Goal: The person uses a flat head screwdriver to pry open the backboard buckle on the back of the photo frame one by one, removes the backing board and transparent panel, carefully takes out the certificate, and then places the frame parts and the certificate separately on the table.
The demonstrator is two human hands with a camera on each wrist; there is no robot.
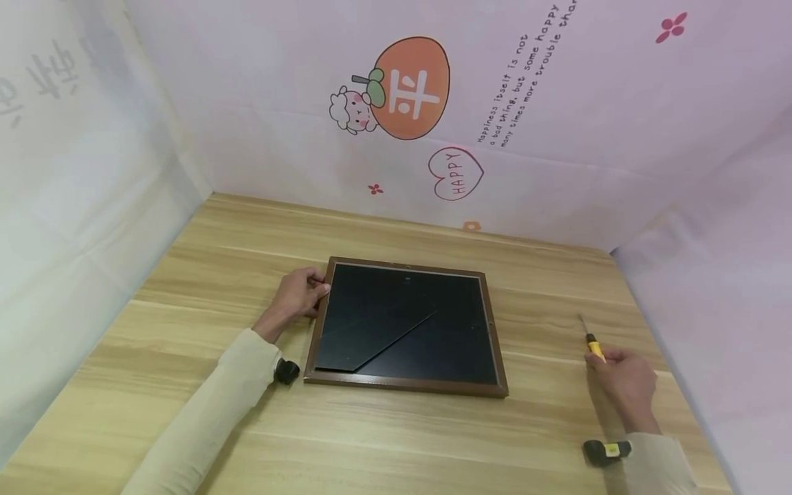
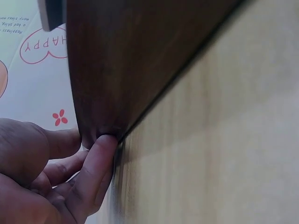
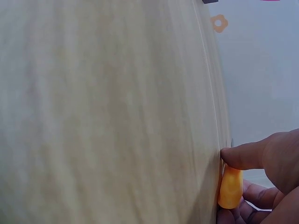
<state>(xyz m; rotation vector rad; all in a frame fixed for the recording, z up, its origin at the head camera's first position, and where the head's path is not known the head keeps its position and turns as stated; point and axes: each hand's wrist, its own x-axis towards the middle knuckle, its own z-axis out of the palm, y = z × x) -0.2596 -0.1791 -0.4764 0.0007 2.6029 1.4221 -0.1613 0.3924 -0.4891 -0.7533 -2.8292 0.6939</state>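
A picture frame with a brown rim lies back side up on the table, its black backing board and folded stand leg showing. My left hand pinches the frame's left edge, the thumb over the rim. In the left wrist view, the thumb and fingers of that hand meet the brown edge. Over at the right, my right hand holds a small screwdriver by its yellow handle, the thin shaft pointing away. The right wrist view shows the thumb on the yellow handle.
The wood-grain table carries the frame near its middle. White printed cloth walls stand behind it and on both sides. A black wrist camera sits on the left sleeve, another on the right.
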